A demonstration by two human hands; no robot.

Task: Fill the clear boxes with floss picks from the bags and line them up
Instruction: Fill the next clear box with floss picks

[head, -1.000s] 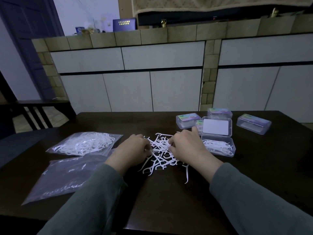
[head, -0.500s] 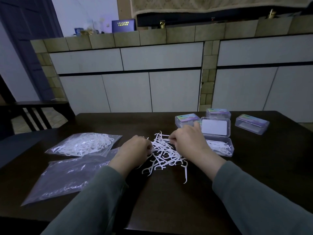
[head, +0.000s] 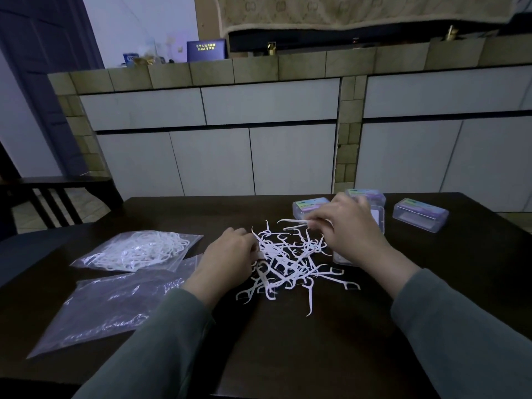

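A loose pile of white floss picks point(head: 290, 263) lies on the dark table point(head: 316, 341). My left hand point(head: 227, 257) rests at the pile's left edge, fingers curled among the picks; whether it holds any is hidden. Above the pile's far side, my right hand point(head: 345, 228) pinches a few floss picks point(head: 292, 223). It hides most of the open clear box point(head: 380, 217) behind it. Three closed clear boxes with coloured labels stand beyond: one point(head: 309, 207), another point(head: 367, 194) and the third point(head: 420, 214).
A clear bag full of floss picks point(head: 138, 250) lies at the left, with a nearly empty bag point(head: 112, 309) in front of it. A dark chair point(head: 54, 197) stands beyond the table's left corner. White cabinets point(head: 253, 156) run behind.
My right hand has lifted off the pile and moved back toward the open box with a few picks pinched. My left hand stayed at the pile's left edge.
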